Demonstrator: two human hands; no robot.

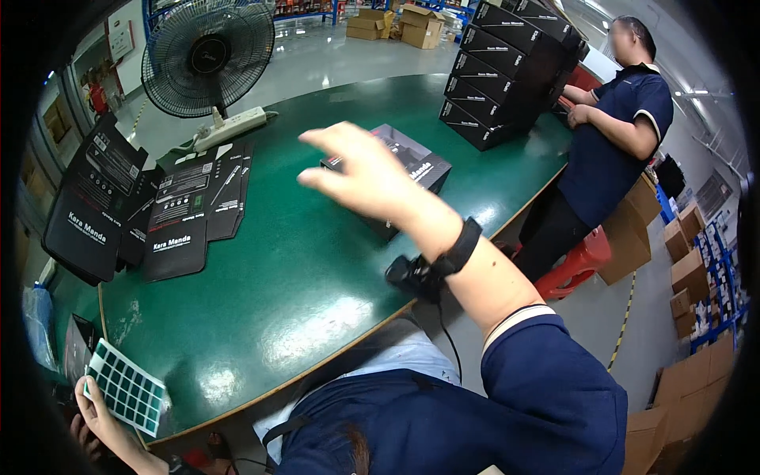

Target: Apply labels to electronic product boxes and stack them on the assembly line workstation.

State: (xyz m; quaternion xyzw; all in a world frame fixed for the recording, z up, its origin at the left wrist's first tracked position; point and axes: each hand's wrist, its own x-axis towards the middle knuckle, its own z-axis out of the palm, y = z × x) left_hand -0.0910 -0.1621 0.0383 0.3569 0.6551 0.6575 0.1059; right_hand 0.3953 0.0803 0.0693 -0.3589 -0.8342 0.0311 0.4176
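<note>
Head view: the person's left hand (95,410) is at the lower left, closed in a pinch on a sheet (127,388) of dark green square stickers with pale borders. The thumb lies over the sheet's left edge; the other fingers are mostly hidden behind it. The sheet is tilted, its stickered face toward the camera, by the near left edge of the green surface (277,245).

The right hand (356,170) is open and empty, its thumb and fingers spread apart and pointing left. It shows in front of an open black box (426,170), covering part of it; whether hand and box touch cannot be told from this angle. The box sits on the surface, beyond the right hand and slightly to its right, well apart from the left hand and the sheet. A dark strap (463,247) circles the right wrist, with a black device (416,277) beside it.

Between the two hands lies a broad bare stretch of the surface. Flattened black cartons (178,222) lie toward the left, with a white power strip (231,128) and a fan (210,55) past them. Farther right stands a stack (499,75) of black boxes, and a co-worker (613,131) is beside it.
</note>
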